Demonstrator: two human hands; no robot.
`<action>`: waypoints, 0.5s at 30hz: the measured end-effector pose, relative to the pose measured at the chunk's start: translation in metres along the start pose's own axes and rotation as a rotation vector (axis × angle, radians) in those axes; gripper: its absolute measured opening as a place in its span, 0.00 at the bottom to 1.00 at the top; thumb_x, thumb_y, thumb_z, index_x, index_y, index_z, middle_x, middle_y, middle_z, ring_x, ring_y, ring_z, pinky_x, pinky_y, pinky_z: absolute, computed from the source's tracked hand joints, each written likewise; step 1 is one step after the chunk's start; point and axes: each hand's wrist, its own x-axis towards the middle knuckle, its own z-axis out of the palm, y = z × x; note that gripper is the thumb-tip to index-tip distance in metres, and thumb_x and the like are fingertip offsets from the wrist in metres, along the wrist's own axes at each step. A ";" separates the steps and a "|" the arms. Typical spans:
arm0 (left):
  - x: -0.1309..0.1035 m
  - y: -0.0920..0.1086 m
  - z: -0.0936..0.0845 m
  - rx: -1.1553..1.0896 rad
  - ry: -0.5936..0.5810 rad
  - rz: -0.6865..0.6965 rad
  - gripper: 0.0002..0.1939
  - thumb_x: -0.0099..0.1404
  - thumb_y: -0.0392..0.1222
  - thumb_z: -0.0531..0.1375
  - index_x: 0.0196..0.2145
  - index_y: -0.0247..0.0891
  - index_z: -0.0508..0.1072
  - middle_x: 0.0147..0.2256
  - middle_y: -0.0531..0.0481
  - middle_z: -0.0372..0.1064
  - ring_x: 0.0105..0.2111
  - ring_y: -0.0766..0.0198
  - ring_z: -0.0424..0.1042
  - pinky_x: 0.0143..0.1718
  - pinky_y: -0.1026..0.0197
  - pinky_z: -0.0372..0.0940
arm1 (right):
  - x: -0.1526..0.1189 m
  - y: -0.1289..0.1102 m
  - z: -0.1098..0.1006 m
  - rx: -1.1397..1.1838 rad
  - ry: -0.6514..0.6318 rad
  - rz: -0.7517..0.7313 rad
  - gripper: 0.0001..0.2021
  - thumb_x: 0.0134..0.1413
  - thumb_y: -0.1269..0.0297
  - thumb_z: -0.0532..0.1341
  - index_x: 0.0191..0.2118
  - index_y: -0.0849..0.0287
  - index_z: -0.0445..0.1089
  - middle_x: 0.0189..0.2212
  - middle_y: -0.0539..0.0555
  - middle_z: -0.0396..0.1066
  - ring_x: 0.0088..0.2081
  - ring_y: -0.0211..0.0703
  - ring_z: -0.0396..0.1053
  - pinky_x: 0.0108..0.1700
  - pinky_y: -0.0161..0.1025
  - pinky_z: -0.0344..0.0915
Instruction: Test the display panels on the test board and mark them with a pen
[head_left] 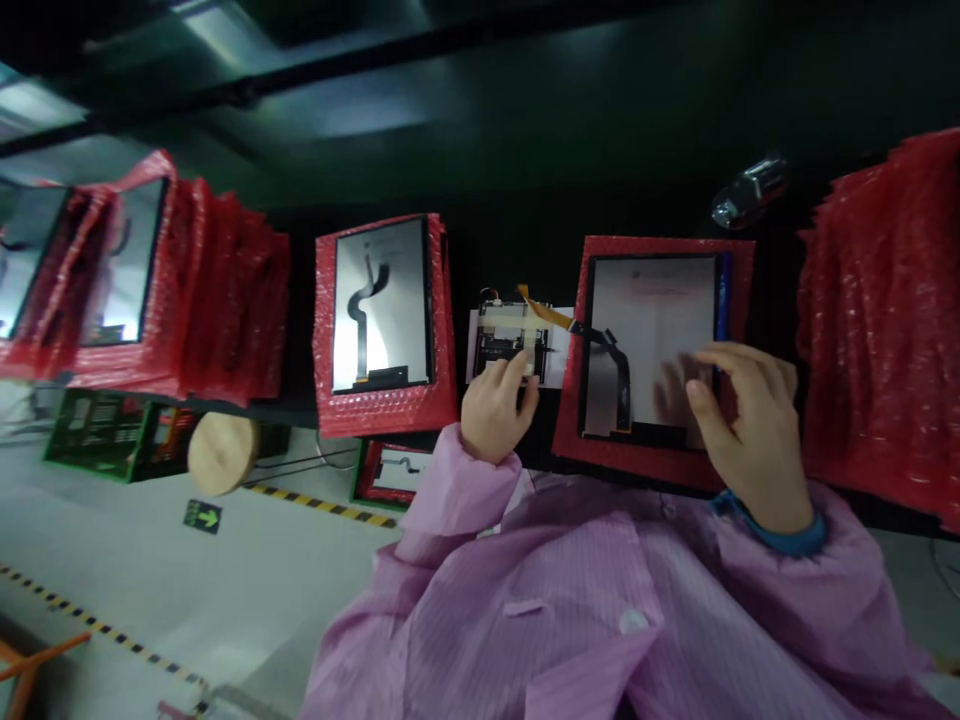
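My left hand [496, 408] is at the lower edge of a small circuit board [514, 325], its fingers bent and the thumb apart from the index finger. A small pale part [529, 362] shows by the fingertips. An orange flex cable [551, 312] runs from over the board to the black ribbon [621, 375] of the right display panel [667, 310]. This panel lies on red bubble wrap [739, 255], with a blue strip [723, 300] along its right edge. My right hand [757, 430] is over that panel's lower right side, thumb and fingers apart and holding nothing.
Another display panel [394, 300] lies on red bubble wrap to the left. Stacks of red bubble-wrap bags [225, 290] [892, 330] stand at both sides. A clear shiny object [750, 190] lies at the back right. Below are a wooden stool [223, 453] and a green crate [94, 435].
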 end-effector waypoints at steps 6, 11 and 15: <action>-0.003 0.002 0.009 0.263 -0.235 -0.008 0.22 0.76 0.48 0.49 0.61 0.42 0.71 0.35 0.45 0.71 0.34 0.56 0.73 0.34 0.56 0.64 | -0.031 0.014 0.004 -0.027 0.058 0.050 0.14 0.67 0.56 0.56 0.52 0.56 0.69 0.51 0.61 0.72 0.55 0.55 0.68 0.58 0.56 0.62; 0.001 0.006 0.006 0.308 -0.285 0.004 0.24 0.77 0.50 0.47 0.63 0.42 0.71 0.35 0.45 0.71 0.33 0.56 0.74 0.33 0.57 0.64 | -0.037 0.022 0.010 -0.024 0.056 0.059 0.15 0.67 0.56 0.56 0.54 0.56 0.68 0.52 0.61 0.71 0.56 0.54 0.68 0.59 0.56 0.61; 0.002 0.001 0.006 0.301 -0.284 0.023 0.24 0.77 0.50 0.48 0.62 0.39 0.71 0.35 0.44 0.71 0.32 0.56 0.74 0.32 0.57 0.64 | -0.042 0.021 0.011 -0.035 0.097 0.047 0.16 0.67 0.58 0.57 0.56 0.58 0.66 0.51 0.61 0.72 0.54 0.53 0.69 0.57 0.54 0.63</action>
